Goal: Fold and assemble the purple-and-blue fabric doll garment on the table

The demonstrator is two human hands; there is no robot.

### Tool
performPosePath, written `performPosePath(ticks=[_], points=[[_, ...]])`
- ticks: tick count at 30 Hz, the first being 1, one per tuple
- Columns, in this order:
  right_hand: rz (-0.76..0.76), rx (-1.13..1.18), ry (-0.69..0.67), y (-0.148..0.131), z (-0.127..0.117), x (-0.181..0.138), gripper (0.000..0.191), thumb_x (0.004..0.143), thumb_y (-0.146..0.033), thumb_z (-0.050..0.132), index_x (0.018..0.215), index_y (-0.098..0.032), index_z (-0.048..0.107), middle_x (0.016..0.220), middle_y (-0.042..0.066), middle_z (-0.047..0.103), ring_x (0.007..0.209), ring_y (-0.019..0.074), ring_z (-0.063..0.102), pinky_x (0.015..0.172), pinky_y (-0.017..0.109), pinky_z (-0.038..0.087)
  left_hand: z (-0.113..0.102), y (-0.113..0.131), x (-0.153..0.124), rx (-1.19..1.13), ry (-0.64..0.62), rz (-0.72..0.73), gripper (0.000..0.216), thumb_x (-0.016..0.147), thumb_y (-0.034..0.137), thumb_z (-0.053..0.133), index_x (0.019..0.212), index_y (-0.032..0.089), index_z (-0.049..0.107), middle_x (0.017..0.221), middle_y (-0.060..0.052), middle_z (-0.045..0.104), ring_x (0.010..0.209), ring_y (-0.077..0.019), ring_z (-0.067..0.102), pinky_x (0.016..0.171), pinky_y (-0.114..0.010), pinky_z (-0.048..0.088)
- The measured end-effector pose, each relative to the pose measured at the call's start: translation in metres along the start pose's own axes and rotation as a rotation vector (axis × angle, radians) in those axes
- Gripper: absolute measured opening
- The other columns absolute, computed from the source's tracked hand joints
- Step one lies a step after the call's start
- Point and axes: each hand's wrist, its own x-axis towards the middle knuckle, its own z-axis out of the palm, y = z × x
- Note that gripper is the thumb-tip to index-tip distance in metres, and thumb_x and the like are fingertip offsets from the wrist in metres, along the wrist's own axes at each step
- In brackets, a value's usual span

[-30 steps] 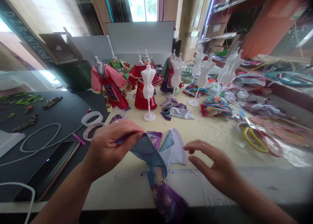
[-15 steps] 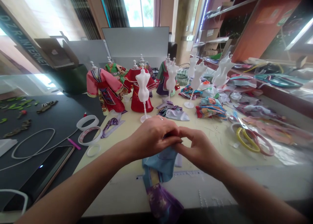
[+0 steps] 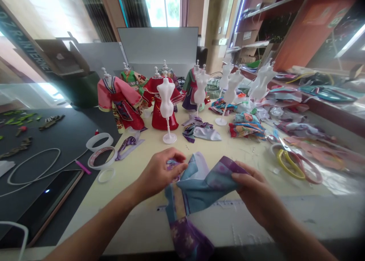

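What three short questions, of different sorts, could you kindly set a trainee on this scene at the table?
1. Multiple choice: what is the right hand holding? A) the blue-and-purple cloth B) the scissors C) the ruler
2. True or false: the bare white dress form stands in front of the red dress.
3. Short answer: which hand is nearer the white ring, the left hand or the right?

Key: 1. A; 2. True; 3. The left hand.
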Motion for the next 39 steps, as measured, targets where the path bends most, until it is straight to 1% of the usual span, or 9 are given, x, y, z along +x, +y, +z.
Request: performPosePath(ticks=[3,6,9,11,15,20,29,35,39], points=[[0.022,0.106,0.026,0.004,-0.004,-0.005,0.005,0.070,-0.021,0.064,0.075,-0.020,0.067,0.073,0.002,0.065,0.072,0.0167,0.057,0.068,0.028,0.046,0.016,-0.007,-0.038,0.114,0.164,0.081,0.015,0.083,0.026,0.055,0.072,0.017,0.055,0.074,-0.002,0.059,0.073,-0.0153,0.057,0.067,-0.029,0.047],[0.021,0.175,0.045,0.006,-0.005,-0.008,0.014,0.071,-0.021,0.062,0.083,-0.021,0.069,0.079,0.003,0.067,0.077,0.0199,0.060,0.070,0.031,0.048,0.028,-0.017,-0.058,0.223,0.137,0.162,0.008,0.084,0.024,0.053,0.079,0.018,0.057,0.084,-0.004,0.062,0.081,-0.0175,0.058,0.074,-0.032,0.048],[-0.004,0.201,0.088,0.008,-0.005,-0.008,0.019,0.071,-0.021,0.061,0.088,-0.021,0.070,0.083,0.004,0.069,0.081,0.0217,0.061,0.071,0.032,0.050,0.034,-0.032,-0.053,0.394,0.143,0.097,0.018,0.086,0.026,0.050,0.100,0.018,0.057,0.104,-0.009,0.061,0.100,-0.0229,0.055,0.088,-0.041,0.046],[-0.021,0.206,0.113,0.009,-0.005,-0.008,0.018,0.071,-0.022,0.061,0.086,-0.021,0.070,0.084,0.004,0.069,0.082,0.0225,0.062,0.072,0.033,0.051,0.034,-0.043,-0.040,0.492,0.058,0.103,0.031,0.084,0.024,0.051,0.113,0.017,0.053,0.121,-0.011,0.055,0.114,-0.0267,0.048,0.095,-0.046,0.042],[-0.039,0.217,0.127,0.012,-0.006,-0.008,0.015,0.072,-0.021,0.060,0.083,-0.024,0.071,0.087,0.003,0.070,0.086,0.0235,0.063,0.078,0.037,0.050,0.031,-0.057,-0.019,0.574,-0.119,0.164,0.013,0.081,0.018,0.052,0.091,0.017,0.060,0.129,-0.012,0.049,0.127,-0.0306,0.035,0.101,-0.049,0.034],[-0.051,0.253,0.096,0.014,-0.006,-0.007,0.018,0.072,-0.020,0.059,0.085,-0.025,0.070,0.091,0.002,0.070,0.089,0.0233,0.062,0.082,0.037,0.049,0.023,-0.059,-0.033,0.537,-0.113,0.155,0.012,0.084,0.013,0.043,0.080,0.018,0.053,0.110,-0.007,0.059,0.117,-0.0234,0.046,0.103,-0.047,0.030],[0.015,0.282,-0.032,0.026,0.019,0.014,0.016,0.069,-0.019,0.059,0.081,-0.022,0.070,0.083,0.003,0.070,0.090,0.0241,0.061,0.081,0.038,0.047,-0.012,-0.064,-0.101,0.514,0.142,-0.019,0.006,0.088,0.021,0.040,0.084,0.021,0.045,0.088,-0.001,0.062,0.084,-0.0166,0.058,0.103,-0.047,0.024],[0.073,0.237,-0.159,0.031,0.043,0.040,0.008,0.068,-0.019,0.061,0.074,-0.021,0.066,0.075,0.001,0.069,0.087,0.0225,0.062,0.078,0.034,0.046,-0.027,-0.073,-0.110,0.602,0.195,-0.007,0.009,0.088,0.023,0.041,0.085,0.021,0.049,0.074,0.002,0.060,0.069,-0.0150,0.057,0.101,-0.047,0.028],[0.165,0.103,-0.112,0.042,0.041,0.051,0.002,0.068,-0.020,0.061,0.069,-0.019,0.061,0.072,0.002,0.067,0.081,0.0217,0.062,0.077,0.034,0.046,-0.033,-0.077,-0.113,0.691,0.148,-0.002,0.013,0.087,0.019,0.041,0.080,0.021,0.052,0.072,0.002,0.059,0.069,-0.0159,0.057,0.099,-0.050,0.029]])
